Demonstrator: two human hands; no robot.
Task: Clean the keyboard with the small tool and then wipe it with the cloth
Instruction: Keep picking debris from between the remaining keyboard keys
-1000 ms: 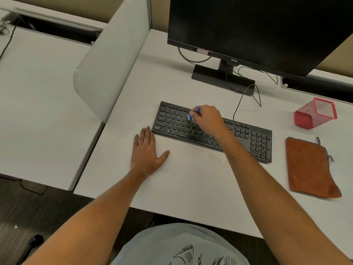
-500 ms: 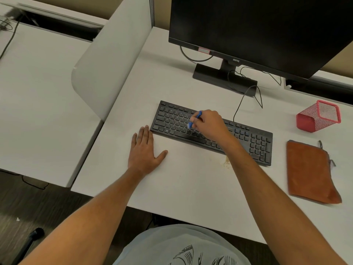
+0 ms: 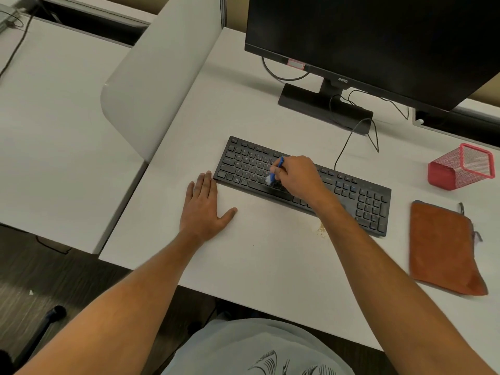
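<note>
A black keyboard (image 3: 243, 166) lies across the middle of the white desk (image 3: 270, 261). My right hand (image 3: 297, 175) pinches a small blue brush (image 3: 276, 170); its white bristles touch the keys near the space bar row. My left hand (image 3: 204, 209) lies flat on the desk, fingers straight, its fingertips at the keyboard's front left corner. An orange-brown cloth (image 3: 443, 247) lies folded on the desk to the right of the keyboard. A few crumbs (image 3: 322, 230) sit on the desk just in front of the keyboard.
A black monitor (image 3: 378, 36) on its stand (image 3: 305, 100) is behind the keyboard, with cables trailing to it. A red mesh pen cup (image 3: 460, 167) lies on its side at the right. A white divider panel (image 3: 159, 77) separates a second desk at the left.
My right hand has drawn the brush from the upper key rows toward the front rows of the keyboard. The left hand has stayed flat in place.
</note>
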